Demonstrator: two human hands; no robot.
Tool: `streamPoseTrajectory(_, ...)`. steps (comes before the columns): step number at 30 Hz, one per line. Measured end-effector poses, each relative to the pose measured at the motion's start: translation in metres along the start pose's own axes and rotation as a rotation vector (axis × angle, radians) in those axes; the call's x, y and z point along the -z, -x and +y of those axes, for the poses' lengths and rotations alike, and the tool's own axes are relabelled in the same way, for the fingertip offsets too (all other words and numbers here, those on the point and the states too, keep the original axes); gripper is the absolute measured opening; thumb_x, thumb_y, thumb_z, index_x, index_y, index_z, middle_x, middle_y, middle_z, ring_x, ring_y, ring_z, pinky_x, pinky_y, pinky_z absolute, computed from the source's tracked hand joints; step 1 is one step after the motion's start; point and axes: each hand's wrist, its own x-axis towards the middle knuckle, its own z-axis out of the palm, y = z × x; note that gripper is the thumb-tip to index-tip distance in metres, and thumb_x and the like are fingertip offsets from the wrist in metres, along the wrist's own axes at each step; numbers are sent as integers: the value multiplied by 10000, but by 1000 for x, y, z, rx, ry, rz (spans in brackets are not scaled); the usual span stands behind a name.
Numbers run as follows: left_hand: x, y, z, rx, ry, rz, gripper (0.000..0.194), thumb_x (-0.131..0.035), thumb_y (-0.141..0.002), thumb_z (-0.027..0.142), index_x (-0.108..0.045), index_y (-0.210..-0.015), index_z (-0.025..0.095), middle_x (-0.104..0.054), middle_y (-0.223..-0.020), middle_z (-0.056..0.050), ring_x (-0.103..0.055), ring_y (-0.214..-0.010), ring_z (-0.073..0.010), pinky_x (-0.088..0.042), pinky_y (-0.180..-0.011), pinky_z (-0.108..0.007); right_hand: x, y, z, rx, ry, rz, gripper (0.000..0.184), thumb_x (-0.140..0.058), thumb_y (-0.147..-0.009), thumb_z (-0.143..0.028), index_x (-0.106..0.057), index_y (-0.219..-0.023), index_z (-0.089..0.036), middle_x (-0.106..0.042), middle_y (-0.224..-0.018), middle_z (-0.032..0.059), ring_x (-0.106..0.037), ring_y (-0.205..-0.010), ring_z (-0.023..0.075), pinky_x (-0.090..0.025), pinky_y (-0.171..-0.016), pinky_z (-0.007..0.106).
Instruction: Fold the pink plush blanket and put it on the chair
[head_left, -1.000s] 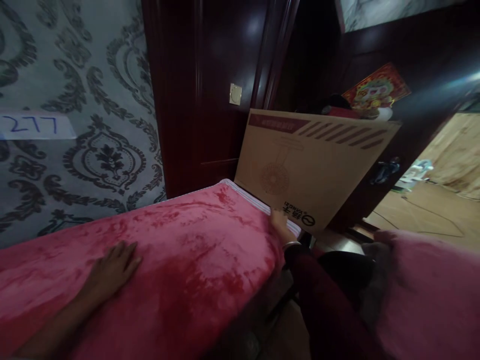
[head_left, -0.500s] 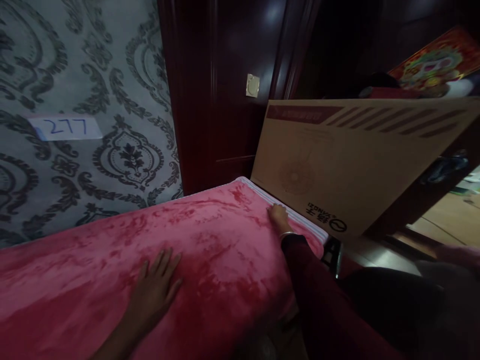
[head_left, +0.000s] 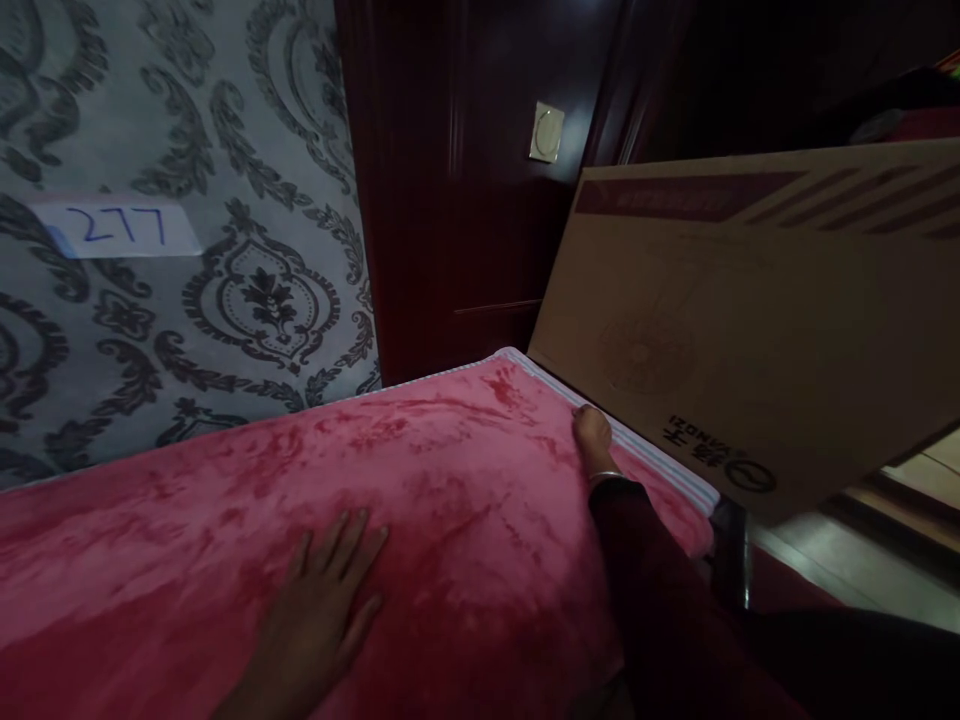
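Note:
A pink plush blanket point(head_left: 450, 480) covers the bed in front of me. My left hand point(head_left: 322, 610) lies flat on it with the fingers spread, holding nothing. My right hand point(head_left: 594, 437), at the end of a dark red sleeve with a bangle at the wrist, rests on the blanket's far edge beside a striped white border point(head_left: 660, 465). Its fingers curl over that edge and are mostly hidden. A large cardboard box point(head_left: 765, 320) with printed lettering leans just beyond the right hand.
Grey damask wallpaper point(head_left: 225, 200) carries a white label reading 277 point(head_left: 116, 228). A dark wooden door frame point(head_left: 450, 180) with a light switch point(head_left: 546, 132) stands behind the bed's corner. Wooden floor point(head_left: 862, 560) shows at the lower right.
The view has shifted closer and to the left, so the box fills more of the right side. My left hand has slid rightward on the blanket. My right hand stays at the blanket's edge.

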Motion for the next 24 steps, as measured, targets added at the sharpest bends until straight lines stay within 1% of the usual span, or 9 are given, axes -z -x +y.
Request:
streamPoseTrajectory(4,3,-2,4,19,7,3,595,-453,-981,420,-422,-1572,357,-396,-1641,-74,-407,-1486,-351,-274,-1192,-648,8,-2,3,53,11,-48,379,-454,-1025,-269,-722,-1234,-100,-733,-1189,194,-704,-1088,251,-505,-840,277)
streamPoseTrajectory(7,6,-4,5,41,32,-37,585,-449,-982,416,-447,-1562,337,-398,-1640,-84,-396,-1494,-351,-270,-1198,-645,22,7,17,70,23,-65,377,-460,-1030,-292,-736,-1211,-110,-751,-1154,165,-710,-1063,228,-498,-816,249)
streamPoseTrajectory(9,8,-7,6,59,53,-59,583,-450,-977,420,-471,-1551,317,-401,-1637,-95,-394,-1494,-356,-268,-1201,-645,33,20,35,53,49,-64,411,-453,-1040,-351,-747,-1182,-101,-748,-1154,181,-710,-1070,247,-501,-816,263)
streamPoseTrajectory(13,14,-12,7,76,82,-79,590,-443,-966,430,-505,-1533,279,-401,-1634,-116,-378,-1502,-371,-276,-1187,-670,58,55,83,-4,120,-55,510,-412,-1050,-466,-759,-1148,-104,-733,-1183,211,-708,-1096,290,-515,-844,308)
streamPoseTrajectory(16,20,-15,8,74,77,-67,603,-420,-961,404,-522,-1521,206,-424,-1613,-149,-384,-1498,-376,-284,-1188,-664,75,78,113,-40,164,-46,465,-436,-1040,-420,-754,-1160,-102,-729,-1184,221,-702,-1124,303,-518,-891,334)
streamPoseTrajectory(18,23,-17,8,57,75,-51,593,-423,-952,386,-555,-1495,188,-461,-1588,-157,-390,-1495,-373,-283,-1198,-648,82,87,124,-64,182,-29,427,-445,-1032,-350,-734,-1201,-85,-718,-1198,238,-691,-1150,318,-518,-916,359)
streamPoseTrajectory(21,27,-20,9,8,89,-76,567,-437,-945,364,-587,-1467,204,-496,-1564,-152,-420,-1481,-353,-313,-1197,-617,89,92,123,-92,191,0,417,-449,-1012,-280,-709,-1227,-37,-702,-1186,282,-687,-1147,355,-529,-913,411)
streamPoseTrajectory(23,29,-22,11,-4,89,-106,570,-427,-949,358,-580,-1472,189,-491,-1565,-164,-435,-1472,-349,-334,-1187,-608,91,93,111,-79,194,32,416,-448,-995,-240,-694,-1243,-14,-684,-1197,309,-662,-1180,388,-524,-930,459)
streamPoseTrajectory(24,30,-23,12,-2,83,-113,573,-421,-951,359,-577,-1472,180,-484,-1568,-169,-436,-1470,-349,-335,-1185,-608,90,95,103,-58,196,55,424,-433,-993,-219,-677,-1275,-16,-665,-1238,317,-631,-1225,398,-509,-958,484)
